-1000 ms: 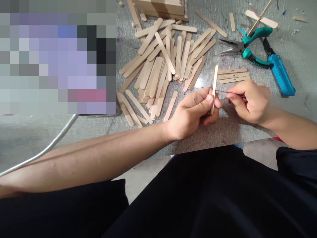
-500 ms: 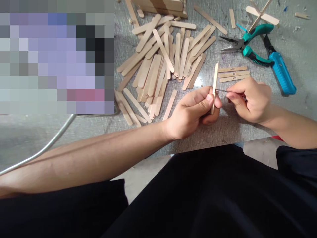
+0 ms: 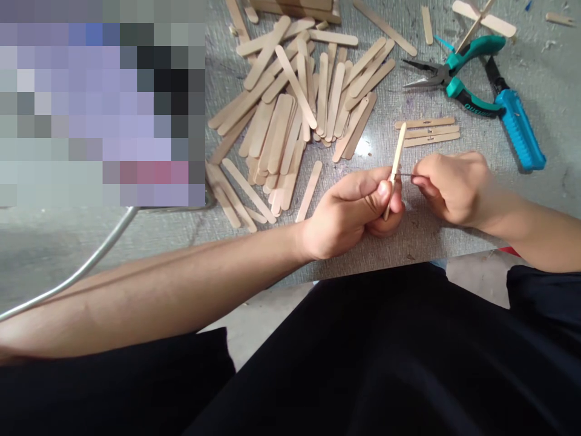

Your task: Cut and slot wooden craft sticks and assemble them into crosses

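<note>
As three marked sticks lie aside | left fingers pinch another stick, bench's near edge | right fingers grip tool | heap seems unmarked

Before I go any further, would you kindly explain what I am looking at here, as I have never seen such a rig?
There is no machine: these are a person's bare hands, seen by a head-worn camera looking forward and down. The left hand holds a flat wooden stick. The right hand pinches a thin dark strip, too slim to identify, that reaches the stick. On the grey table lie a loose pile of sticks, three sticks with dark marks, teal-handled pliers and a blue-handled tool. The upper left is pixelated, so I cannot describe it.
</note>
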Available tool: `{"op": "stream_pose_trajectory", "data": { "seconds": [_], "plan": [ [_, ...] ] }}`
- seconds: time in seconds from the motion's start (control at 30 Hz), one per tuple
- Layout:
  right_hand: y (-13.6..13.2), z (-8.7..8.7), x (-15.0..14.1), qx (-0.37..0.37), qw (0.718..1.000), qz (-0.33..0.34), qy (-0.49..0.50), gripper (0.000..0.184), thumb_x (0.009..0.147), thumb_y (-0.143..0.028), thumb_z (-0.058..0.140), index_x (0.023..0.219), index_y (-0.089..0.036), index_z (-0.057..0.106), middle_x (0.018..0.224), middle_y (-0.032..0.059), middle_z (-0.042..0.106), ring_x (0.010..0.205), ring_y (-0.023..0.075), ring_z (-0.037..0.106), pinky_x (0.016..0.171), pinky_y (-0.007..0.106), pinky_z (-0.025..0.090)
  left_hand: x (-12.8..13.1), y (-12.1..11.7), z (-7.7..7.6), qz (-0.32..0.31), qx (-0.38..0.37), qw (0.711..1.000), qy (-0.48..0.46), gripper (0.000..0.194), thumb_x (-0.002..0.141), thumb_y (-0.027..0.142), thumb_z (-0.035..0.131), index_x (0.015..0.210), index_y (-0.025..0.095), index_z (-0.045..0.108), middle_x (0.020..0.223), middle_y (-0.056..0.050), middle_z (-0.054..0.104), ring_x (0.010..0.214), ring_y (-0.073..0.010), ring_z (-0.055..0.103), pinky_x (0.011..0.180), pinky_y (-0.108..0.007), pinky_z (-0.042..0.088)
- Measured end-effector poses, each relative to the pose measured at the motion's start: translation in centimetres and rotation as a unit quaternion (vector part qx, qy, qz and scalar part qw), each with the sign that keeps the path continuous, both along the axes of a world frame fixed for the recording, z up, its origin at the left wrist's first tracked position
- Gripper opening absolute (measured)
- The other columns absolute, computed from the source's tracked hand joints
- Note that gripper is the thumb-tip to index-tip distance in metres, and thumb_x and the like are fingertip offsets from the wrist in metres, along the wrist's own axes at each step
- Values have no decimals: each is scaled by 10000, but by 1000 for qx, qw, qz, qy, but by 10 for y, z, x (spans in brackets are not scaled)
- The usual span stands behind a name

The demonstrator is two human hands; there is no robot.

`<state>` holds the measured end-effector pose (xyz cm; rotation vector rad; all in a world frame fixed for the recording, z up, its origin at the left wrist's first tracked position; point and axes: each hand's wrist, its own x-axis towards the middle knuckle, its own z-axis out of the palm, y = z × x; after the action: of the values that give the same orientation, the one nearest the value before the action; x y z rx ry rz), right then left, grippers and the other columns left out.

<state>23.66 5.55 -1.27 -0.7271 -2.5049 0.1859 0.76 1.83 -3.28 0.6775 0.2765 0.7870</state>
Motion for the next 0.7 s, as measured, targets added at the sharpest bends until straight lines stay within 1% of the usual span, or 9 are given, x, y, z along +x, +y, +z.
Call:
{"op": "stream_pose_trajectory", "data": {
  "seconds": [0.1,0.2,0.27,0.33,0.43,0.5,0.6,0.7],
  "plan": [
    [-2,0,0,25,999,-6,-35,202,1186,-187,450,1024,-251,552,750,-57,649,625,113,543,570,300,357,-2,0,2,14,38,999,12,353,1130,471,671,902,218,580,572,91,376,442,-71,276,447,-238,268],
    [-3,-2,0,55,998,-9,-34,163,1139,-143,474,1049,-261,541,764,-56,671,614,118,532,575,305,364,-4,-3,1,57,101,991,67,354,1142,454,665,894,212,591,601,67,440,450,-68,322,444,-231,301],
    [-3,-3,0,83,996,-5,-26,157,1110,-121,501,1054,-266,526,729,-69,635,593,121,493,563,305,358,-6,-5,-1,92,164,975,115,352,1159,429,638,888,208,596,634,47,483,472,-72,376,452,-232,349],
    [-3,-3,1,90,995,3,-32,166,1099,-120,507,1036,-272,520,706,-74,597,590,123,460,563,308,353,-8,-7,-2,122,230,952,161,319,1147,379,658,886,208,597,660,31,520,501,-84,436,468,-237,394],
    [-4,-3,2,47,998,14,-49,203,1101,-134,474,976,-281,536,688,-61,559,595,132,438,566,322,328,-11,-8,-2,136,308,919,206,246,1117,281,667,895,219,579,680,14,563,520,-102,497,470,-254,410],
    [-7,-2,3,3,998,18,-56,240,1104,-139,454,934,-278,552,688,-48,559,596,137,442,567,335,308,-12,-8,-1,138,328,907,227,223,1113,250,624,900,230,563,682,9,571,511,-114,508,458,-273,403],
    [-9,-1,2,-41,996,12,-81,294,1141,-204,427,893,-269,569,688,-28,581,600,142,453,571,345,308,-11,-10,0,141,325,904,239,215,1119,260,578,905,240,556,672,8,565,494,-128,507,445,-296,389],
    [-9,-1,1,-65,991,3,-114,377,1190,-302,369,885,-269,588,673,-20,581,588,141,451,568,349,316,-11,-12,-1,141,306,912,237,200,1091,248,614,897,240,568,665,9,574,489,-127,501,454,-304,373]
  ]
}}
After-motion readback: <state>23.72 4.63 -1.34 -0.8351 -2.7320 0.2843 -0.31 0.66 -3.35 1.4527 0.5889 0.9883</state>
